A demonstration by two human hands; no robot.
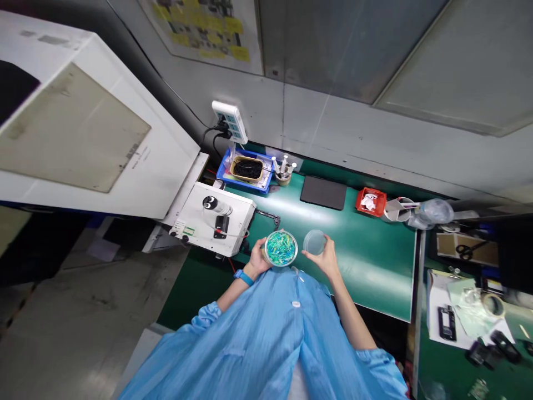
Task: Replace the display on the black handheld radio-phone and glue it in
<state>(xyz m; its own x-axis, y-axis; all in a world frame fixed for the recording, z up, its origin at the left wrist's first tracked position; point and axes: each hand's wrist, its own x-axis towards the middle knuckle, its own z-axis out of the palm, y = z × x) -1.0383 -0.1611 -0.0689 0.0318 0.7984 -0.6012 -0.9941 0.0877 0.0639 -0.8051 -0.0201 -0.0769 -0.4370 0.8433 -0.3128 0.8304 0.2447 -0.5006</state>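
Observation:
My left hand (259, 258) is closed around the side of a round clear container (281, 248) full of small green, blue and yellow pieces, too small to name. The container's top is uncovered and its contents face up. A little to its right, my right hand (327, 258) grips a round translucent lid (315, 242) by its edge, between thumb and fingers. Lid and container are apart, both held over the near part of the green table. A blue band circles my left wrist.
A white machine (208, 222) stands at left. Along the back are a blue tray (264, 186), a cup of syringes (283, 173), a black pad (323, 193), a red bin (370, 202) and plastic containers (435, 211). The green table (383, 261) ends at a right edge; another cluttered bench adjoins.

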